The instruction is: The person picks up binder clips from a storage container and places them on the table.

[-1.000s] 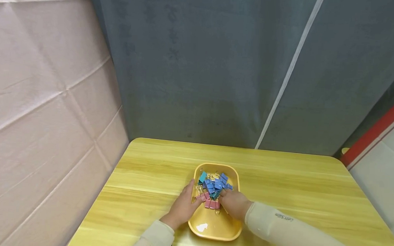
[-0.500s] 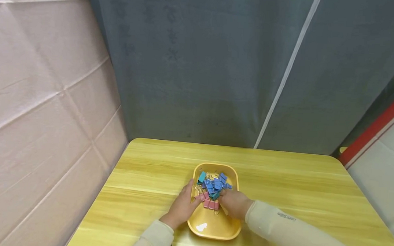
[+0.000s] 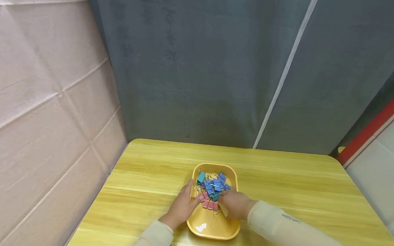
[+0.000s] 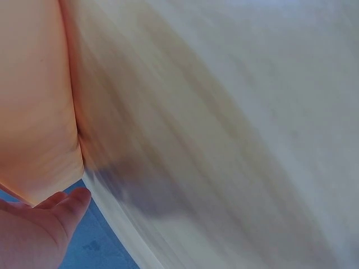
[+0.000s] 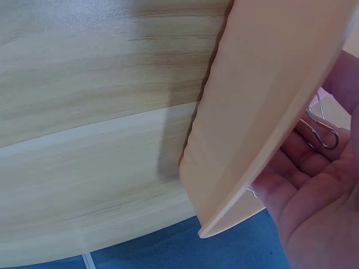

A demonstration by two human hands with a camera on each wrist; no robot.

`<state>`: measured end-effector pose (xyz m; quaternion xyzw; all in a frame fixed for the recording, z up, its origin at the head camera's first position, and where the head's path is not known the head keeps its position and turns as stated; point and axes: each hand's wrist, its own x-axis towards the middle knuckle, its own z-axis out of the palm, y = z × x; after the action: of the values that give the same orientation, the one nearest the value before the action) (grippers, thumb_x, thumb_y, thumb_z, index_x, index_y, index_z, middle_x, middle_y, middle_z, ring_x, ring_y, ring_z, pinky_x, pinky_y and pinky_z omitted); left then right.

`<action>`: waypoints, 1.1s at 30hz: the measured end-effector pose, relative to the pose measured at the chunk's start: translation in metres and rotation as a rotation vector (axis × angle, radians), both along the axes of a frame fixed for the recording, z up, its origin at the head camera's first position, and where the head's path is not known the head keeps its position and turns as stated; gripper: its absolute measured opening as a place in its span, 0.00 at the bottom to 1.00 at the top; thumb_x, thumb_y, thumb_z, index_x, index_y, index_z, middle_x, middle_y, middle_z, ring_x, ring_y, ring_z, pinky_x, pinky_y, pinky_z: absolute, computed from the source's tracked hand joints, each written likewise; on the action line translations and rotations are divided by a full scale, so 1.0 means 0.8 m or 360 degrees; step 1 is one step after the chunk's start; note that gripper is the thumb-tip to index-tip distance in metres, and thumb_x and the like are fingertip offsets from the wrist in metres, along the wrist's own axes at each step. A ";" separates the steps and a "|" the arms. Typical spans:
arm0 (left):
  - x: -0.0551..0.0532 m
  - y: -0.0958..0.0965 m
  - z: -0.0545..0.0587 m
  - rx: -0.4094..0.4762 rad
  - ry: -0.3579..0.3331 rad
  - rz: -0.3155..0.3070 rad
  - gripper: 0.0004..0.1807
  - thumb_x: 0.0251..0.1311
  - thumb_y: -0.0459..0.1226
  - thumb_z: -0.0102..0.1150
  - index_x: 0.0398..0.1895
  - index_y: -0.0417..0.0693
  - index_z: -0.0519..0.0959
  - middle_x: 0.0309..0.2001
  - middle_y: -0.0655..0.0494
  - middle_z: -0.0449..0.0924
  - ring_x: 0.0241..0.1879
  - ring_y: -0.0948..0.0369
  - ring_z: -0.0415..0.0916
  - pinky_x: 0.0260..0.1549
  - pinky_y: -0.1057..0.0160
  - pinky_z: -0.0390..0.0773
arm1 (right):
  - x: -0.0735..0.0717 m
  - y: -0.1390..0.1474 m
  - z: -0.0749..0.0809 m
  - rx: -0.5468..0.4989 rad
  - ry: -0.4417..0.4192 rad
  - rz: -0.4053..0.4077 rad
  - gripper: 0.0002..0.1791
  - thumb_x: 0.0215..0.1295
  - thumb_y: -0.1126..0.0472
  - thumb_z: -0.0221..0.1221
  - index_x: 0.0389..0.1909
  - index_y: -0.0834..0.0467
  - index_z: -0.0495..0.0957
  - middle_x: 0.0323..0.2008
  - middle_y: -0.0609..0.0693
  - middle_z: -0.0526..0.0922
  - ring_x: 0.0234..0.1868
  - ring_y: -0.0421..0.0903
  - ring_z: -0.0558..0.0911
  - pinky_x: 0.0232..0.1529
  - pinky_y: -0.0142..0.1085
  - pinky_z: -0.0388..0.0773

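Observation:
A yellow tray (image 3: 212,232) holds a heap of binder clips: blue ones (image 3: 216,184), teal ones (image 3: 201,177) and pink ones (image 3: 210,204), with wire handles. My left hand (image 3: 181,205) grips the tray's left side, thumb over the rim beside a pink clip. In the left wrist view, the left hand (image 4: 42,232) shows at the lower corner against the tray's outer wall. My right hand (image 3: 234,204) reaches over the right rim. In the right wrist view its curled fingers surround a binder clip's wire handle (image 5: 324,133); the clip's body is mostly hidden.
The tray stands on a wood-grain table (image 3: 290,185). A dark curtain (image 3: 192,71) hangs behind the table's far edge. A pale cloth wall (image 3: 49,105) closes the left side, and a red-edged white panel (image 3: 386,171) stands at the right.
The view has shifted slightly. Both hands stay in nearly the same place at the tray, and the clips show little change.

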<state>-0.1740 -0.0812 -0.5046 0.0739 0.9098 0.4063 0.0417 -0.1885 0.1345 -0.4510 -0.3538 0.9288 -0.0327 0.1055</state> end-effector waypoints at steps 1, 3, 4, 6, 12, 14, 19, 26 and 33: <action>0.000 0.000 0.000 -0.0003 -0.0001 0.0000 0.44 0.67 0.51 0.53 0.76 0.39 0.48 0.71 0.34 0.55 0.67 0.36 0.58 0.66 0.38 0.59 | 0.001 0.000 0.001 -0.0013 -0.0004 -0.0001 0.21 0.37 0.67 0.73 0.39 0.57 0.83 0.38 0.47 0.81 0.42 0.46 0.80 0.47 0.38 0.81; 0.000 0.000 0.000 -0.0010 -0.0001 -0.0001 0.44 0.67 0.51 0.53 0.76 0.39 0.47 0.72 0.34 0.54 0.67 0.36 0.58 0.66 0.38 0.59 | 0.003 0.001 0.002 -0.0037 -0.0005 0.0003 0.22 0.38 0.67 0.73 0.40 0.58 0.83 0.39 0.48 0.81 0.43 0.46 0.80 0.48 0.39 0.81; 0.000 -0.001 0.001 -0.0016 -0.0005 0.0001 0.44 0.67 0.52 0.53 0.76 0.40 0.47 0.72 0.35 0.54 0.67 0.36 0.58 0.66 0.39 0.58 | 0.004 0.001 0.003 -0.0049 -0.0008 0.0001 0.23 0.37 0.68 0.72 0.41 0.58 0.83 0.40 0.48 0.81 0.43 0.47 0.80 0.49 0.39 0.81; 0.000 -0.001 0.001 -0.0025 -0.0013 0.0004 0.44 0.67 0.52 0.52 0.76 0.40 0.47 0.72 0.36 0.53 0.68 0.37 0.57 0.67 0.39 0.58 | 0.006 0.002 0.003 -0.0072 -0.0013 -0.0007 0.23 0.37 0.68 0.72 0.42 0.58 0.83 0.40 0.48 0.81 0.43 0.47 0.80 0.48 0.40 0.82; 0.000 0.000 0.001 -0.0016 0.0002 0.0002 0.45 0.66 0.54 0.52 0.76 0.40 0.47 0.72 0.35 0.53 0.68 0.36 0.56 0.67 0.38 0.57 | 0.009 0.006 0.005 -0.0076 -0.0008 -0.0042 0.24 0.35 0.66 0.73 0.40 0.59 0.82 0.39 0.49 0.80 0.40 0.48 0.81 0.45 0.39 0.83; 0.000 -0.001 0.001 -0.0010 -0.0001 0.0003 0.45 0.66 0.54 0.52 0.76 0.40 0.46 0.72 0.35 0.52 0.68 0.36 0.55 0.67 0.38 0.56 | 0.010 0.007 0.005 -0.0079 -0.0001 -0.0041 0.25 0.34 0.65 0.74 0.40 0.60 0.82 0.39 0.50 0.80 0.40 0.48 0.81 0.45 0.39 0.83; 0.001 -0.001 0.000 0.0001 -0.0018 0.0002 0.44 0.67 0.53 0.51 0.76 0.41 0.45 0.73 0.37 0.50 0.70 0.38 0.53 0.68 0.39 0.54 | 0.011 0.011 0.006 -0.0135 0.0027 0.0010 0.23 0.32 0.65 0.73 0.37 0.59 0.81 0.35 0.48 0.78 0.35 0.45 0.80 0.39 0.36 0.83; 0.001 -0.001 0.001 -0.0005 -0.0001 0.0001 0.44 0.67 0.53 0.52 0.76 0.40 0.47 0.73 0.36 0.52 0.69 0.37 0.55 0.67 0.38 0.56 | 0.014 0.014 0.009 -0.0169 0.0032 -0.0002 0.22 0.37 0.62 0.72 0.38 0.61 0.81 0.37 0.49 0.80 0.39 0.47 0.81 0.44 0.38 0.83; 0.002 -0.001 0.001 -0.0022 0.0002 0.0016 0.44 0.67 0.53 0.52 0.76 0.39 0.47 0.72 0.36 0.54 0.69 0.37 0.56 0.67 0.39 0.57 | 0.016 0.015 0.028 -0.0236 0.0037 -0.0082 0.23 0.38 0.61 0.72 0.40 0.62 0.81 0.41 0.52 0.81 0.45 0.51 0.80 0.49 0.43 0.81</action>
<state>-0.1721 -0.0817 -0.5038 0.0694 0.9129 0.4002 0.0397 -0.1757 0.1464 -0.4287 -0.3370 0.9337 -0.1000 0.0675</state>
